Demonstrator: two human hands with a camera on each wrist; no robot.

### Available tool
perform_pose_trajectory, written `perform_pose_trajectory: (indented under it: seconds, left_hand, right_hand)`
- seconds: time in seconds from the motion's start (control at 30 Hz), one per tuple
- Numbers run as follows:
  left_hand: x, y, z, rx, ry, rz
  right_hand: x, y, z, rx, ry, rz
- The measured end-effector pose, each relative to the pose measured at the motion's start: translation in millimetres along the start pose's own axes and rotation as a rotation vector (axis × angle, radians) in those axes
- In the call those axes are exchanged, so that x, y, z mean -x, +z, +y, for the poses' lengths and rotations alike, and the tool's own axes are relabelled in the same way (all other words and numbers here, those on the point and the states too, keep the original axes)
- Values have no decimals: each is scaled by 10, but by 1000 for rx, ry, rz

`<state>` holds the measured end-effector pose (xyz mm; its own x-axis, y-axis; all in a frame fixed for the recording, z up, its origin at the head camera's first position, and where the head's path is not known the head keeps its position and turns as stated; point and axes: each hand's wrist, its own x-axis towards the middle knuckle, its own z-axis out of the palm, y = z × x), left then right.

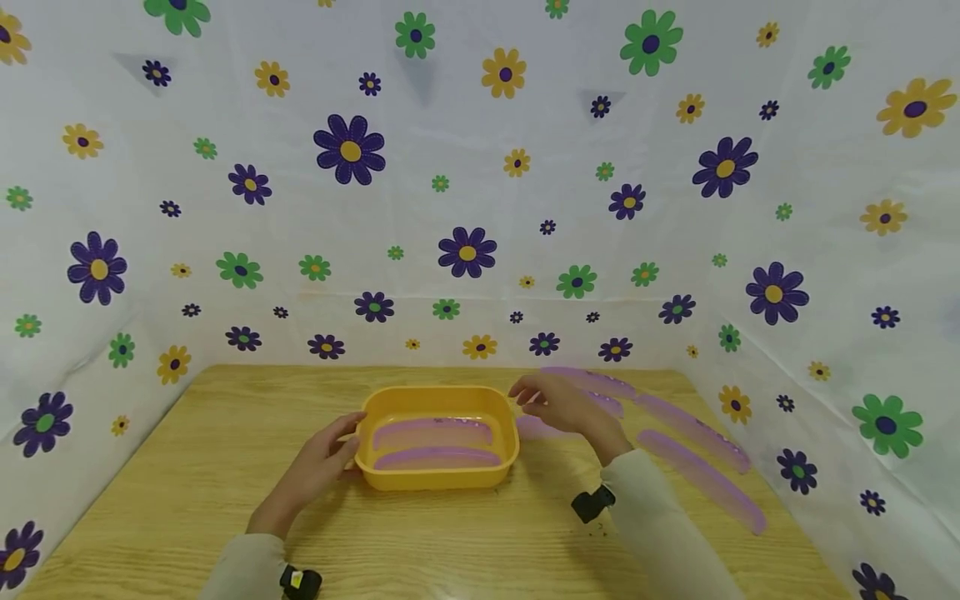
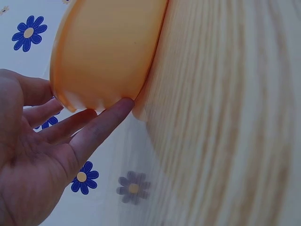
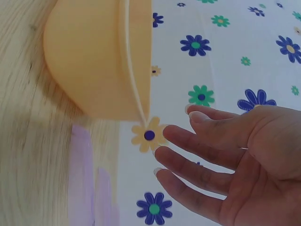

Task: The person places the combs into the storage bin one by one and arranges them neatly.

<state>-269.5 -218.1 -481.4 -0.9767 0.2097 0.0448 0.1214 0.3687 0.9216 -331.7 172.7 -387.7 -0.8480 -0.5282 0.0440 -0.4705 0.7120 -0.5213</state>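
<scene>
A yellow plastic tub (image 1: 435, 479) stands on the wooden table, with two curved, comb-like purple strips (image 1: 438, 458) lying inside. My left hand (image 1: 318, 462) is at the tub's left end. In the left wrist view, the fairly straight fingers of the left hand (image 2: 51, 146) touch the outside of the tub (image 2: 106, 52). Just off the tub's right rim, my right hand (image 1: 558, 402) hovers with loosely bent fingers. Nothing is in the right hand (image 3: 221, 160) in the right wrist view, and a gap separates its fingertips from the tub (image 3: 89, 61).
Several more purple strips lie on the table right of the tub, including one long strip (image 1: 705, 479) near the right edge and another (image 1: 693, 429) behind it. Some lie partly hidden behind my right hand. A flower-printed white sheet (image 1: 420, 217) encloses the back and sides.
</scene>
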Motion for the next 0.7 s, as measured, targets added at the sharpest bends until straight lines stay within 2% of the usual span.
perform_pose_trajectory:
  seconds: [0.17,0.37,0.5,0.7]
  left_hand:
    - [-10,13,-19,6,-1,4]
    - [-7,15,-25,9,7,6]
    - [-3,14,-26,10,1,12]
    - [2,7,-9,15,18,5]
  right_hand:
    - [250,-73,198,-7,-62,45]
    - [556,-177,397,43,-87,105]
    - [768,-265,502,42,-61,119]
    - [1050,-399,676,40,30,162]
